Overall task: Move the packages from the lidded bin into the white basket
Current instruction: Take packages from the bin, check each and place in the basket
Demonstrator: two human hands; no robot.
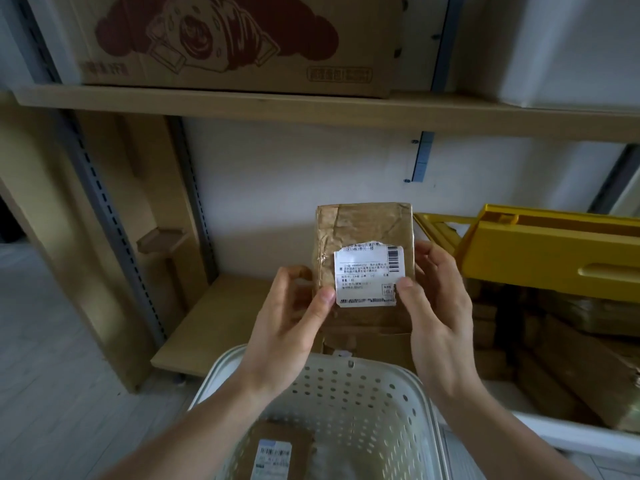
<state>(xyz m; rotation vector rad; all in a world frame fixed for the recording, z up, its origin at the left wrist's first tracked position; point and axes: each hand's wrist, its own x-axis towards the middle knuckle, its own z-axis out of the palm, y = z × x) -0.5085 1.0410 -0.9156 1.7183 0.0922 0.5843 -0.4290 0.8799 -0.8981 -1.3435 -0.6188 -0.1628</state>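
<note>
Head view: both hands (287,327) around package (363,237) above basket (391,403).

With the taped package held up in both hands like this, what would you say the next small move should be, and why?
Probably lower it straight down into the white basket. Both the left hand and the right hand grip the brown package above the basket's far rim, so it is already out of the yellow-lidded bin. One labelled package lies in the basket, with bare floor beside it.
</note>
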